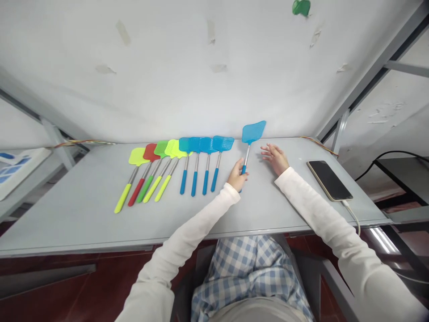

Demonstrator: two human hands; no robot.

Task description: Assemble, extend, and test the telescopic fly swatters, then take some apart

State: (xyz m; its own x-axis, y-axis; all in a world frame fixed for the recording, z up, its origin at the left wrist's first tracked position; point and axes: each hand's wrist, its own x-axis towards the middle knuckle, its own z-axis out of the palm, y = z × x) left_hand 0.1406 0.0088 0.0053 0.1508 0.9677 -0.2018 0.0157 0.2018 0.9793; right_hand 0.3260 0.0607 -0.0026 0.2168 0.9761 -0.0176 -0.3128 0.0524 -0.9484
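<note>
My left hand is closed around the blue handle of a fly swatter. Its blue mesh head points up toward the wall, on a thin metal shaft. To the right of that swatter, my right hand is open above the table, fingers spread and holding nothing. Left of my hands lie several blue fly swatters side by side, heads toward the wall. Further left come yellow-green fly swatters, a red fly swatter and a green fly swatter, their heads partly overlapping.
A phone with a white cable plugged in lies on the grey table at the right. The white wall stands behind the table. Metal frame posts rise at both ends, with thin wires near the back corners.
</note>
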